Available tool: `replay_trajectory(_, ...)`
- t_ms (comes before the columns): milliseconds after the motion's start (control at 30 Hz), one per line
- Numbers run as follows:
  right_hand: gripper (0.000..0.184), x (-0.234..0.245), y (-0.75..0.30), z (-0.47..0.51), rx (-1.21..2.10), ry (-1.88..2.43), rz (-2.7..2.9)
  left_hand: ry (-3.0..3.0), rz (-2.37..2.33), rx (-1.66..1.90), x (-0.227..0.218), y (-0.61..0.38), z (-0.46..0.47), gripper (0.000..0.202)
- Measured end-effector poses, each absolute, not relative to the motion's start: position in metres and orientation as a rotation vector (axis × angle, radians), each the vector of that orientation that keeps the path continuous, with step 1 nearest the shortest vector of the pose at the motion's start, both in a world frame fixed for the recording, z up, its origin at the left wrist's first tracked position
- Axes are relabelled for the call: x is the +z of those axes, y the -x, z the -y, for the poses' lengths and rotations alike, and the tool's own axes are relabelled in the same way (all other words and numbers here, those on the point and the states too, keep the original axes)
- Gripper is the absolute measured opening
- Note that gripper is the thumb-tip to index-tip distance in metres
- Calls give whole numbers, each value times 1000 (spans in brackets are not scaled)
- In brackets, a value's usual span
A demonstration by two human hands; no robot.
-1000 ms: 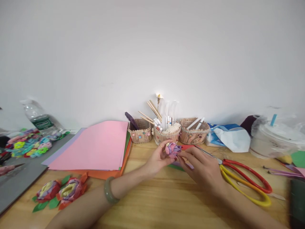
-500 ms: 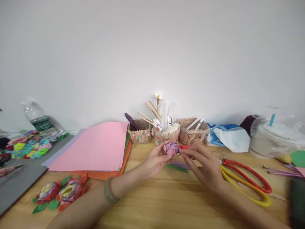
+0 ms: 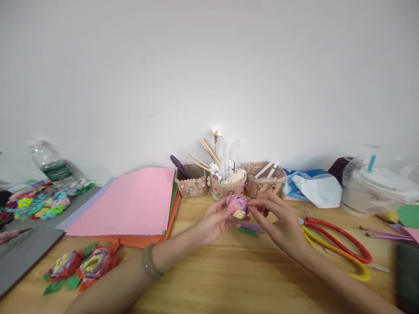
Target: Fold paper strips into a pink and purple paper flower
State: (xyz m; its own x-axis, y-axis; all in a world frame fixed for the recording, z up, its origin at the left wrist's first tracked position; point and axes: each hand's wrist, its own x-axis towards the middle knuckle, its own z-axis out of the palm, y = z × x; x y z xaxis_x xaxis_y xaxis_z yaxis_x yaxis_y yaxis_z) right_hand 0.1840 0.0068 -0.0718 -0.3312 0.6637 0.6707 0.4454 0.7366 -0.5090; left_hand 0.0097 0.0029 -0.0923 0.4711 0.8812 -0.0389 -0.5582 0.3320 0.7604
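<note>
A pink and purple paper flower (image 3: 238,203) with a pale yellow part showing at its lower side is held above the table. My left hand (image 3: 212,220) has thumb and fingers closed round its left side. On its right, my right hand (image 3: 276,220) pinches the flower's edge, where a bit of red paper shows between the fingers. Below the hands lie strips of purple paper (image 3: 252,226) and green paper (image 3: 247,232). Two finished-looking paper flowers (image 3: 95,264) with green leaves rest at the lower left.
Coloured paper sheets (image 3: 124,205) are stacked at left, beside a grey board (image 3: 32,246). Three decorated baskets (image 3: 193,187) hold sticks and pens along the wall. Red-and-yellow-handled scissors (image 3: 343,235), a tissue pack (image 3: 314,185) and a lidded plastic cup (image 3: 376,192) stand to the right.
The paper flower has turned in my hands, so its pale yellow part now shows at the bottom. My right hand has shifted its fingers along the edge, and the red paper is mostly hidden.
</note>
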Motion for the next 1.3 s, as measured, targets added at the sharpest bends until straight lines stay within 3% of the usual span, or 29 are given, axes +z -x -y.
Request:
replay_trajectory(233,10,-71,-182,-3,213,875,2003,-812,-541,1062,-94,-12,-1,30)
replay_trajectory(400,22,-78,-182,-4,77,744,2094,-830,-544,1061,-93,-13,0,28)
replay_trajectory(733,30,-81,-185,-5,-1,679,2091,-839,-504,1050,-92,-12,-1,27)
replay_trajectory(833,25,-79,-186,-4,24,737,2042,-827,-492,1045,-92,-10,-1,28)
replay_trajectory(1000,13,-72,-185,-5,159,835,2014,-757,-485,1035,-93,-9,-2,51)
replay_trajectory(1300,12,-73,-185,-4,256,848,2022,-768,-494,1020,-94,-9,-3,48)
